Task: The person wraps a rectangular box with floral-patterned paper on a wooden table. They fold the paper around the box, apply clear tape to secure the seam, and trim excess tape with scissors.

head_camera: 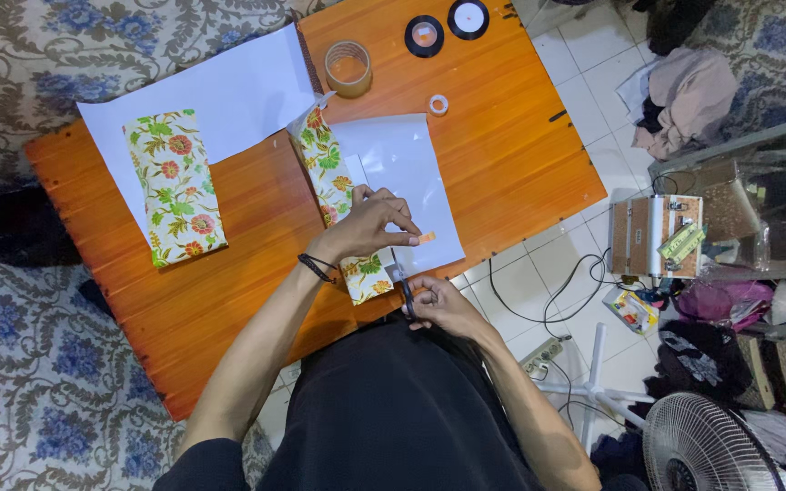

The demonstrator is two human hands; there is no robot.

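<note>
**Two hands at the edge of a floral-wrapped strip**

On the orange wooden surface [256, 236], near its front edge, the left hand [370, 223] rests over a long strip wrapped in floral paper [334, 177]. Its fingers are curled and drawn together, and a small orange piece of tape [427, 237] sits at the fingertips, pinched or pressed there; which of the two cannot be told. A dark band [317, 267] circles the left wrist. The floral strip runs from the middle of the surface down to the front edge, lying partly on a white sheet [411, 173].

Just below, at the surface's edge, the right hand [438, 305] is closed around dark scissors [406, 289], whose blades point up toward the left hand.

Well to the left lies a second floral-wrapped packet [175, 186], resting on a larger white sheet [220, 91]. At the far side of the surface stand a roll of clear brownish tape [348, 68], two black-rimmed rolls [424, 36] and [468, 18], and a small white roll [438, 104].

Beside the surface, on the tiled floor [584, 100], are a heap of clothes [684, 95], cables, an open box [657, 236] and a white fan [702, 445].
</note>
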